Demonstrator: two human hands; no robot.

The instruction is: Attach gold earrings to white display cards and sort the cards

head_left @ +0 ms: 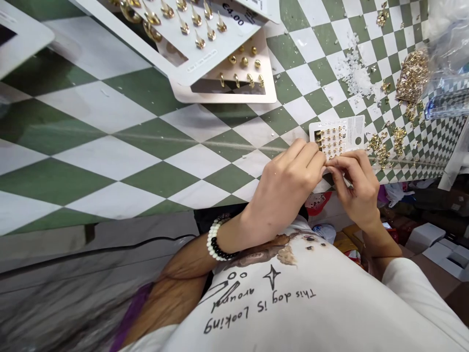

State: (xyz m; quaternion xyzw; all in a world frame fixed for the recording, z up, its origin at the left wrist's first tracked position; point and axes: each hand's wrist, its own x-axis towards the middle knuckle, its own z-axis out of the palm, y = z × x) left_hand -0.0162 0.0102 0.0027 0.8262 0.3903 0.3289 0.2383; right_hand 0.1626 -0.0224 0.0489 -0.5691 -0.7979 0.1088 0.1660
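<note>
A small white card [354,131] with rows of gold earrings lies near the table's front edge. My left hand [289,178], with a black and white bead bracelet [213,240] at its wrist, has its fingers closed at the card's lower edge. Right beside it, my right hand [353,183] pinches with thumb and forefinger, the fingertips of both hands meeting. Whatever lies between the fingertips is too small and hidden to make out. Both hands cover the lower part of the card.
Larger earring cards [223,93] overlap at the back left on the checkered table [135,127]. White bits [357,73] are scattered at the back right. Loose gold pieces [381,149] lie right of the small card, with a heap of gold pieces [413,76] and clear plastic [449,54] beyond.
</note>
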